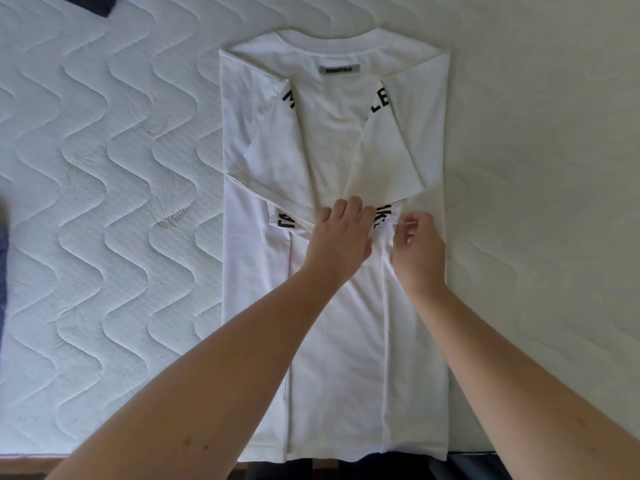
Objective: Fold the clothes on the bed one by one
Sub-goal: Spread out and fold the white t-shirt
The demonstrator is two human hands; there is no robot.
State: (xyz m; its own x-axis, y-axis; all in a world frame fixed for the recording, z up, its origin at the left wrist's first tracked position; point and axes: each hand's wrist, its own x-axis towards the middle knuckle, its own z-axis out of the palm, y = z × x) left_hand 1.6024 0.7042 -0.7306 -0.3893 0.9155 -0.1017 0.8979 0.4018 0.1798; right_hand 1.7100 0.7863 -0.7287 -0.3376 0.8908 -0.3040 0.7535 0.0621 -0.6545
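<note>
A white T-shirt [332,341] with black lettering lies flat on the bed, collar at the far end and hem at the near edge. Both long sides and both sleeves are folded inward over its back. A grey label [343,68] sits below the collar. My left hand [341,237] is curled over the cloth at the shirt's middle, just under the right sleeve's edge. Right beside it, my right hand [419,251] pinches a small bunch of fabric where the right side fold meets the sleeve.
The white quilted mattress [104,202] stretches to the left and right of the shirt. A dark garment's corner [93,3] shows at the top left, and blue cloth [2,268] at the left edge. The bed's near edge [31,462] runs along the bottom.
</note>
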